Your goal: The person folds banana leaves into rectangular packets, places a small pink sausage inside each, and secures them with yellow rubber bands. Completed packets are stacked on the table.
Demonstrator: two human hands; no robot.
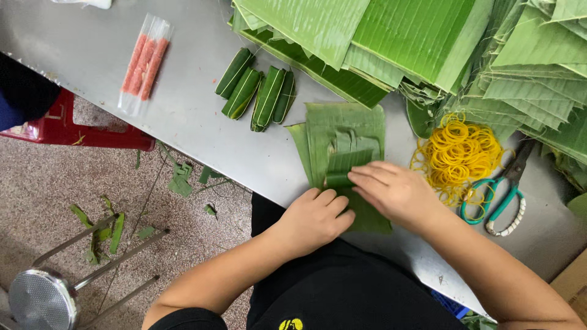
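Observation:
My left hand (316,219) and my right hand (394,190) press together on a partly rolled banana leaf bundle (342,178) at the near edge of a steel table (202,131). The bundle lies on a flat banana leaf sheet (343,131) spread under both hands. My fingers curl over the roll's near side. Several finished leaf-wrapped rolls (257,91) lie side by side further along the table.
Stacks of cut banana leaves (416,43) fill the table's far side. A pile of yellow rubber bands (458,153) and teal-handled scissors (502,192) lie by my right hand. A clear packet of red sausages (144,64) sits apart. A red stool (73,125) and a metal stool (43,299) stand on the floor.

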